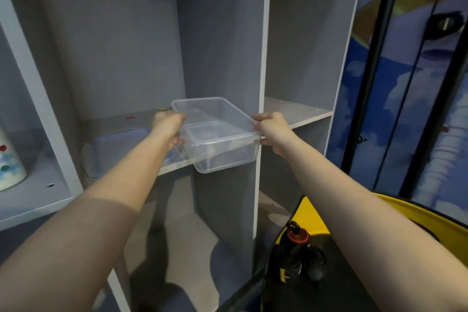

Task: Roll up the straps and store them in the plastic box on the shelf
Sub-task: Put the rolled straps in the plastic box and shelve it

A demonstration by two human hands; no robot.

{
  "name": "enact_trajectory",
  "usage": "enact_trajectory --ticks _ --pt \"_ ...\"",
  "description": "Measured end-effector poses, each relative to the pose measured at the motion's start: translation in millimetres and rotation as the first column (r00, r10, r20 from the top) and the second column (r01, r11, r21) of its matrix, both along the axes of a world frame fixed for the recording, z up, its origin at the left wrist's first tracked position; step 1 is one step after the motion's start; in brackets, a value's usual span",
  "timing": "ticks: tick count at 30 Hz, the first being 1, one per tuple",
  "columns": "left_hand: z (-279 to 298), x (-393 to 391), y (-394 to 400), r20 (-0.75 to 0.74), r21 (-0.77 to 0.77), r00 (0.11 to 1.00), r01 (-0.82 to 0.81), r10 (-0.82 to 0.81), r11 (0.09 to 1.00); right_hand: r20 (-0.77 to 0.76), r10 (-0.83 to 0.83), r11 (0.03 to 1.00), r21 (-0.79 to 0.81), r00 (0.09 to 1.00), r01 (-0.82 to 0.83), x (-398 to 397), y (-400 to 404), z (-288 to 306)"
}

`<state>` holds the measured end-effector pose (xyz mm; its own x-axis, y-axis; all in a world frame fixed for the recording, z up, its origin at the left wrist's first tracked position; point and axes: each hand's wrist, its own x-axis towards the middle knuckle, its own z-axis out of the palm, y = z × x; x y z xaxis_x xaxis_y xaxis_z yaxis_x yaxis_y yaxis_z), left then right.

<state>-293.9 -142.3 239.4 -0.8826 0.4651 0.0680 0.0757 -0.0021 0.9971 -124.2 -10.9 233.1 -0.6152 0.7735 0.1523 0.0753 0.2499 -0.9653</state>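
A clear plastic box (pixel 222 152) with nothing in it is held at the front edge of the grey shelf (pixel 174 166), its near end jutting out past the edge. My left hand (pixel 168 125) grips its left rim and my right hand (pixel 274 129) grips its right rim. Black straps (pixel 297 256) lie in a loose pile with a red ring on top, low at the right on a dark surface with a yellow rim.
A clear lid (pixel 114 149) lies flat on the same shelf, left of the box. A vertical shelf divider (pixel 260 83) stands just right of the box. A white patterned vase (pixel 10 164) sits in the left compartment. A printed panel (pixel 417 83) fills the right side.
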Motion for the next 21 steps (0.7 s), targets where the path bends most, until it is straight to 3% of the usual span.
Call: enact_trajectory --ticks 9,14,21 --pt "-6 69 8 -0.126 0.026 0.988 0.097 -0.093 0.995 -0.004 -0.081 0.996 -0.045 0.997 0.081 71 -6 -11" --pt "-33 116 20 -0.085 -0.009 0.966 0.244 -0.244 0.970 0.040 -0.167 0.985 -0.036 0.985 0.169 121 4 -32" --pt "-70 180 52 -0.018 -0.126 0.893 0.444 -0.450 0.887 0.185 -0.258 0.945 -0.156 0.948 0.288 195 25 -81"
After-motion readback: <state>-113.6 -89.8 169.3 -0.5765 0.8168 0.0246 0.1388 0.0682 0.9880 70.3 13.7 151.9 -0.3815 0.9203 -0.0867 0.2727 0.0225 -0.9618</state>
